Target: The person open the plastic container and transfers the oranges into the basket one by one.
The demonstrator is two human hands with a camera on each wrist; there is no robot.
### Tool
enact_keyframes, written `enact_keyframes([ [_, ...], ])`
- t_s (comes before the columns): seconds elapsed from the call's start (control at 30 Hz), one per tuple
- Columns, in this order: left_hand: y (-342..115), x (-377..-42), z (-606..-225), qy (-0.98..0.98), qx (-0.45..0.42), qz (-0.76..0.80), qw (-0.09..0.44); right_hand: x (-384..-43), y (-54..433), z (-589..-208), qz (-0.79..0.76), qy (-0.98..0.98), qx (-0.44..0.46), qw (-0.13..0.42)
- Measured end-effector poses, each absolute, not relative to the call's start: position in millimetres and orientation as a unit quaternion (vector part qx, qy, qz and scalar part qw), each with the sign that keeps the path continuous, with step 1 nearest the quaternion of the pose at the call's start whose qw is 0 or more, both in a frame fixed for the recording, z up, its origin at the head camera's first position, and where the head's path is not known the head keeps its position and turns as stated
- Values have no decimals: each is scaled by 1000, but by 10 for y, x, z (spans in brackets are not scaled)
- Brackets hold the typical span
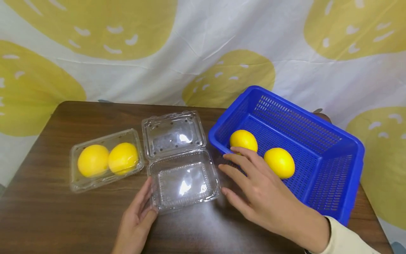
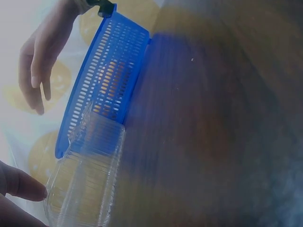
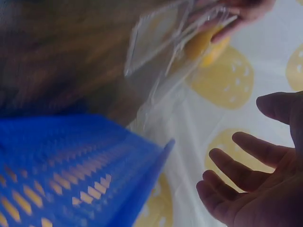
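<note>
My right hand (image 1: 258, 190) hovers, fingers spread, blue rectangular plastic basket (image 1: 301, 128) beneath; my left hand (image 1: 136, 217), thumb parted, touches clear plastic clamshell (image 1: 177, 158).

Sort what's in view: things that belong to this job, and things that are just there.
Seem part of the job:
- open clear box, touched by the left hand
- blue basket and its two yellow fruits, beside the right hand
- filled box, likely

Just there:
- printed cloth
- table, merely support

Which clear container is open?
The clear container beside the blue basket: its lid lies folded back. The other container, farther left, is closed over two round yellow items.
</note>
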State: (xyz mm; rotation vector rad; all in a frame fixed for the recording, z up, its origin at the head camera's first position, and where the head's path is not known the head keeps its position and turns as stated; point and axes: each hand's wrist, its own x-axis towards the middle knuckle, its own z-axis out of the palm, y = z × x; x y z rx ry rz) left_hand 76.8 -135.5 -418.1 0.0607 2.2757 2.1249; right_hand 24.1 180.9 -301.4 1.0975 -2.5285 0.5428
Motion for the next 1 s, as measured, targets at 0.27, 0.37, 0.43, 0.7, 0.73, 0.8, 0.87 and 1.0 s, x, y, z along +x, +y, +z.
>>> enact_keyframes([
  [0.27,-1356,743,-4173,732,32,681,7,343,1663,-3292,173,-894,395,124],
  [0.37,-1347,728,-4164,731,34,682,7,350,1619,-3408,166,-905,377,106],
  [0.43,-1338,718,-4154,730,32,682,9,351,1593,-3470,165,-913,361,98],
  [0.7,-1300,670,-4073,732,10,680,42,284,1542,-3598,181,-921,328,111],
  [0.73,-1298,665,-4063,732,9,680,45,266,1539,-3607,183,-919,329,115],
  [0.8,-1295,654,-4049,732,10,680,47,228,1534,-3625,184,-918,330,118],
  [0.87,-1292,644,-4040,731,13,681,47,189,1531,-3643,186,-918,329,117],
  [1.0,-1285,619,-4038,728,21,684,40,125,1524,-3669,189,-922,320,109],
])
